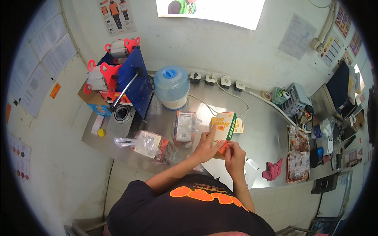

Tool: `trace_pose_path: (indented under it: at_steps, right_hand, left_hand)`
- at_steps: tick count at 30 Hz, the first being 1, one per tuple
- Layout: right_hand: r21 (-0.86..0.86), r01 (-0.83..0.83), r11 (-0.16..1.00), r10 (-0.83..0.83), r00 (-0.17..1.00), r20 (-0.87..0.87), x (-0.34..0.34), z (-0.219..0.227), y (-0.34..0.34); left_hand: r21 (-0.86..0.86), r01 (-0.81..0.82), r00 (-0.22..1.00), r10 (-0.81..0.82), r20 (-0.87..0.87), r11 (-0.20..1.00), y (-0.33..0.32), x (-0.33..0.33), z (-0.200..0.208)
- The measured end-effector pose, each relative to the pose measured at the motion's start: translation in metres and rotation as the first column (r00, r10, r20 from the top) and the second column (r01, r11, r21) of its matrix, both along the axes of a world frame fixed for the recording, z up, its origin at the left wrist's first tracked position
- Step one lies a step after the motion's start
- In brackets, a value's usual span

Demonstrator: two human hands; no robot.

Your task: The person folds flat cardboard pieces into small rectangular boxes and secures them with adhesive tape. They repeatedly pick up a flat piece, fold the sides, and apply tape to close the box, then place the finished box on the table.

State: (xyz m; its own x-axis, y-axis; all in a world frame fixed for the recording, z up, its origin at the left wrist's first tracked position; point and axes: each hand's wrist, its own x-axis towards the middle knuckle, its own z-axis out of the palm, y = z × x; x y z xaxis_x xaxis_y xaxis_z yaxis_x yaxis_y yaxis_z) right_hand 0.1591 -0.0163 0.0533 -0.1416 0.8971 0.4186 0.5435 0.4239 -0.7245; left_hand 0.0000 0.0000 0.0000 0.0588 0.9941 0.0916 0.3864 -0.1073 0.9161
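**Carton held over the steel counter**

We take the carton (pixel 225 126) as the landmark. It is a small box, yellow and orange on its face with a green and white side, and it stands tilted in front of our chest, above the steel counter (pixel 262 135).

Left hand (pixel 204 147): we grip the carton from its left. The fingers are curled round the lower body of the box, and one finger is stretched up along its left edge.

Right hand (pixel 235 156): we hold it just below and right of the carton. The fingertips are closed in a pinch on the orange flap at the lower end. We cannot tell whether that flap is open or tucked in.

Items around the carton:
- Left, lying on the counter: a clear packet (pixel 185 126) with a white label.
- Further left: a crumpled plastic bag (pixel 147 143) with packets inside.
- Above and left, against the wall: a blue lidded tub (pixel 171 86).
- Far left: a blue sealing machine (pixel 122 82) with red reels.
- Above, along the wall: a row of sockets (pixel 216 80) with a white cable running toward the carton.
- Below and right: a red cloth (pixel 273 170) near the counter edge.
- Further right: a tray (pixel 298 155) of sachets.
- Just below our hands: a white sheet (pixel 252 167) at the counter edge.
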Motion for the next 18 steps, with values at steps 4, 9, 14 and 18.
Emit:
trace_pose_path:
  at_steps: [4, 9, 14, 18]
  right_hand:
    - [-0.195, -0.030, 0.980, 0.023, 0.999, -0.038, 0.003, 0.003, 0.001]
    - [-0.204, -0.110, 0.973, 0.048, 0.957, -0.286, 0.008, 0.003, 0.010]
    - [-0.200, -0.089, 0.976, 0.039, 0.969, -0.244, 0.014, 0.005, -0.003]
    - [0.056, 0.094, 0.994, -0.086, 0.988, -0.126, 0.001, -0.008, -0.005]
  left_hand:
    - [0.057, 0.001, 0.998, 0.003, -0.064, 0.998, -0.002, -0.007, 0.003]
    - [0.091, 0.011, 0.999, -0.007, -0.038, 0.996, 0.004, -0.007, 0.021]
    - [0.062, 0.012, 1.000, -0.013, 0.015, 0.998, -0.008, -0.001, 0.019]
    - [0.079, -0.004, 0.999, 0.007, -0.038, 0.997, -0.006, -0.003, 0.015]
